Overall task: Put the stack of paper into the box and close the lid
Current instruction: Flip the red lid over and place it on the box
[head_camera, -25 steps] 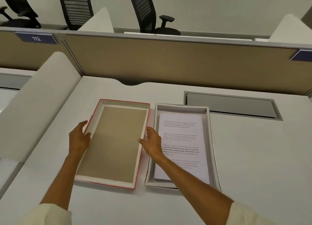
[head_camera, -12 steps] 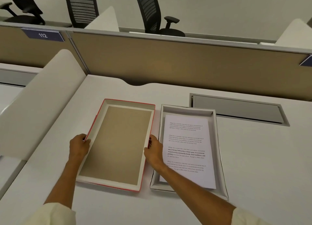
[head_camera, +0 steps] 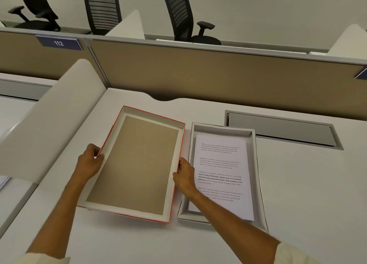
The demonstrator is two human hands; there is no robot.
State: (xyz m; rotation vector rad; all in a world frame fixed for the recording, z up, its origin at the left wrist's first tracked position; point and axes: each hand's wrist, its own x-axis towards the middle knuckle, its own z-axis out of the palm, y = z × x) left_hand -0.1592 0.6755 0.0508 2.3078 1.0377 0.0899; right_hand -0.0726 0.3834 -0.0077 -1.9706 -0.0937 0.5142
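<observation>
The red-edged lid (head_camera: pixel 137 164) lies inside-up on the white desk, its brown cardboard inner face showing. My left hand (head_camera: pixel 90 161) grips its left long edge and my right hand (head_camera: pixel 184 176) grips its right long edge. Its far end looks slightly raised off the desk. Just to the right stands the grey box (head_camera: pixel 256 164), open, with the stack of printed paper (head_camera: pixel 220 168) lying flat inside. My right forearm crosses the box's near left corner.
A white curved divider (head_camera: pixel 49 125) rises at the left of the desk. A tan partition (head_camera: pixel 198 73) closes off the back, and a grey cable flap (head_camera: pixel 282 130) is set into the desk behind the box. Office chairs stand beyond the partition.
Both hands went from resting beside the lid to closing on its two long edges. The lid's far end has tipped up slightly and the view has shifted.
</observation>
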